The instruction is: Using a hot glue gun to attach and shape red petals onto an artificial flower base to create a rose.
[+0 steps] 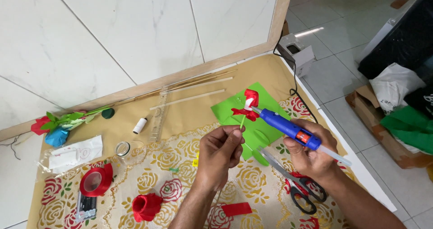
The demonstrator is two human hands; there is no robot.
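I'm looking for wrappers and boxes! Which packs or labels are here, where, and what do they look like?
Plastic packet: left on the mat, flat, clear and white with red marks.
Dark card: bottom left beside the red tape roll, small, rectangular.
Cardboard box: right on the floor, brown, open.

From my feed, way up beyond the fingertips there's a white marble-look tiled wall [135, 26] with a tan wooden trim strip [189, 73] along its bottom. Out to the right of the fingers, the pale tiled floor [333, 35] catches a bright glare, with a cardboard box [379, 125] sitting on it.
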